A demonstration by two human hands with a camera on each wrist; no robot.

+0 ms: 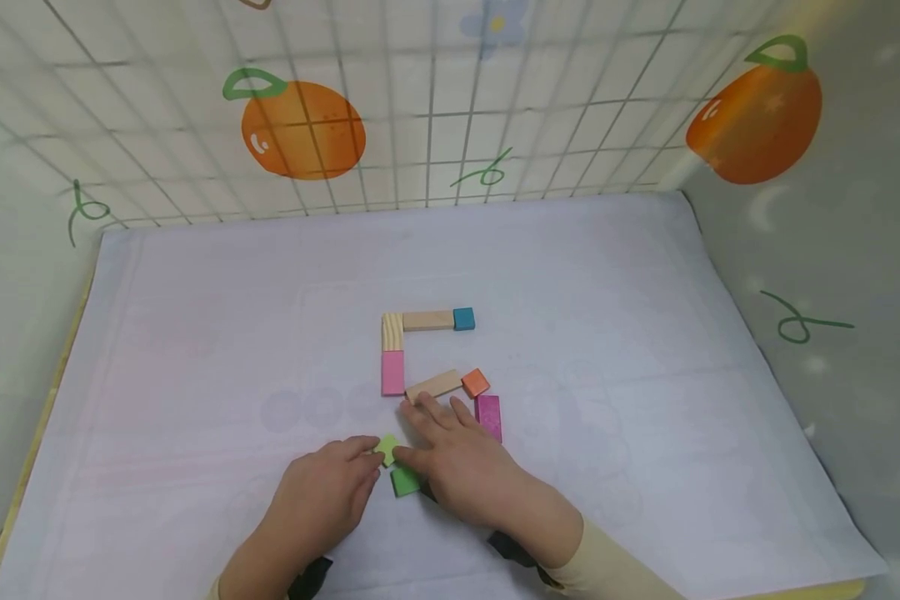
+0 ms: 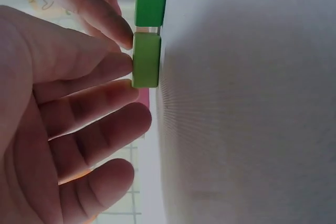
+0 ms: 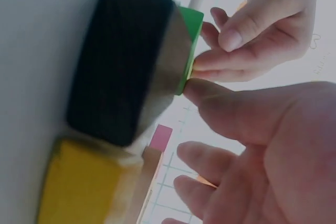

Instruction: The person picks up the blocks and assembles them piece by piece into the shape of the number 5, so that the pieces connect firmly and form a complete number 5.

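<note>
In the head view, my left hand (image 1: pixel 322 492) has its fingertips at the left side of a lime-green block (image 1: pixel 387 450). The left wrist view has the same lime-green block (image 2: pixel 146 60) at the index fingertip, the other fingers loosely extended. My right hand (image 1: pixel 465 467) is spread low over the blocks, its thumb tip at the lime block's right side. A green block (image 1: pixel 405 481) lies just below that thumb. Beneath the right palm, a black block (image 3: pixel 121 66) and a yellow block (image 3: pixel 79 182) appear in the right wrist view, mostly hidden from the head camera.
Beyond the hands, a pink block (image 1: pixel 393 372), a striped wood block (image 1: pixel 392 332), a plain wood block (image 1: pixel 428 321) and a blue cube (image 1: pixel 463 318) form a corner. A slanted wood block (image 1: pixel 438 385), orange cube (image 1: pixel 476 382) and magenta block (image 1: pixel 488 417) continue rightward on the white cloth (image 1: pixel 195 350).
</note>
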